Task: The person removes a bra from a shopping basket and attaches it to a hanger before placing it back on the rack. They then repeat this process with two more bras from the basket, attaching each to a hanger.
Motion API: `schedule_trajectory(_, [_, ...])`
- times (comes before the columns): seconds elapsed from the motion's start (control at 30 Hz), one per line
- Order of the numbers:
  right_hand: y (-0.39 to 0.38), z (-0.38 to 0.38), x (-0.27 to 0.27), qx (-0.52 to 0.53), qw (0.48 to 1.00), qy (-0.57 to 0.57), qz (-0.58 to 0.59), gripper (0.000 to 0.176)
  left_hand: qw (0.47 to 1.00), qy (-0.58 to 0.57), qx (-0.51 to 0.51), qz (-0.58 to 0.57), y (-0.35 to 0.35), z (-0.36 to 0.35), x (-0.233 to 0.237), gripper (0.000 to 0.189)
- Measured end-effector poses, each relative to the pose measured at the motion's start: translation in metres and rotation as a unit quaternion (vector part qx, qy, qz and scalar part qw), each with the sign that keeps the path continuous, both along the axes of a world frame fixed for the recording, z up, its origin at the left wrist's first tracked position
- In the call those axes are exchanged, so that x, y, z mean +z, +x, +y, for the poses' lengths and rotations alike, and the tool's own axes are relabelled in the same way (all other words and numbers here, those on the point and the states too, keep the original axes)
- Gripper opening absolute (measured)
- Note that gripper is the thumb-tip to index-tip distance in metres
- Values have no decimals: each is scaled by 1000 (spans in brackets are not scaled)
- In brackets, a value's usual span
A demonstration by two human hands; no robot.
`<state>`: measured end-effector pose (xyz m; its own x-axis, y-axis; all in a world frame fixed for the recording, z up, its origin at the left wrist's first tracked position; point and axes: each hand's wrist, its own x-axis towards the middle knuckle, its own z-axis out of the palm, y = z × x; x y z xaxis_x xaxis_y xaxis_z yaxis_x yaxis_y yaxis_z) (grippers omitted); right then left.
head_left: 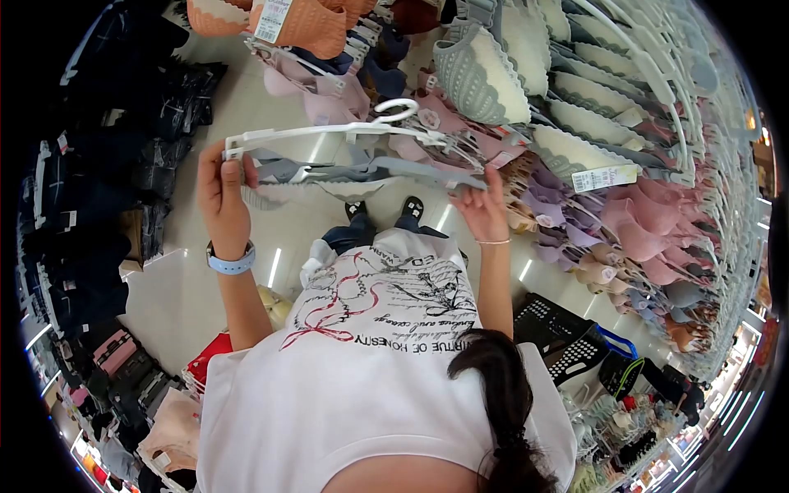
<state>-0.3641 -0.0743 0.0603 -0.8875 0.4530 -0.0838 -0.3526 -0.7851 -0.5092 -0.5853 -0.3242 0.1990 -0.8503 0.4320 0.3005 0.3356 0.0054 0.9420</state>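
Person holding a grey bra (370, 171) on a white hanger (329, 131) level over the shop floor (181, 287).
Left hand (220, 193) grips the hanger's end; right hand (485, 212) pinches the bra's far end. It appears to be under inspection. Any next move needs its hook (396, 109) kept clear of the crowded rack (625, 107).

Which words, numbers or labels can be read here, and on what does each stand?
"VIRTUE OF HONESTY": printed on the white T-shirt, seen upside down.
Cursive lines beside it on the T-shirt: too small to read.
White price tag among the hanging garments: blurred.
Second tag on the orange garment: unreadable.
White hanger and grey garment, held by the left hand and right hand: no text visible.
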Motion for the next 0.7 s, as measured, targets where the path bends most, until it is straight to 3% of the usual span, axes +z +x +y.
schedule_trajectory(0.03, [-1, 2, 13, -2, 1000, 2, -2, 51, 1000, 6, 24, -8, -1, -2, -5, 19])
schedule_trajectory(0.1, [-4, 8, 37, 17, 994, 108, -6, 57, 1000, 10, 20, -18, -1, -3, -12, 19])
schedule_trajectory(0.13, [-10, 8, 53, 20, 980, 173, -92, 62, 999, 24, 11, -38, 0, -3, -17, 18])
schedule_trajectory(0.17, [-15, 8, 63, 17, 980, 175, -92, 62, 998, 37, 2, -57, 0, -3, -21, 18])
schedule_trajectory(0.23, [-24, 7, 73, 21, 930, 317, -184, 66, 993, 74, -6, -92, 5, 1, -29, 18])
schedule_trajectory(0.37, [-27, 7, 73, 27, 889, 379, -254, 31, 979, 140, -41, -140, 2, -6, -43, 19])
schedule_trajectory(0.5, [-34, -6, 97, -19, 896, 372, -242, 17, 981, 119, 15, -155, 2, -8, -46, 21])
schedule_trajectory(0.53, [-37, -9, 102, -51, 892, 381, -236, 16, 992, 11, 129, -8, 6, -3, -45, 24])
schedule_trajectory(0.57, [-40, -13, 105, -84, 888, 390, -230, 15, 957, -97, 236, 139, 9, 3, -44, 27])
schedule_trajectory(0.6, [-44, -16, 105, -85, 888, 390, -230, 15, 942, -99, 269, 174, 16, 4, -40, 31])
schedule_trajectory(0.67, [-52, -19, 105, -132, 803, 536, -223, 14, 945, -79, 237, 212, 36, -1, -58, 33])
schedule_trajectory(0.7, [-55, -22, 107, -132, 803, 537, -223, 14, 957, -136, 93, 240, 45, -2, -62, 33])
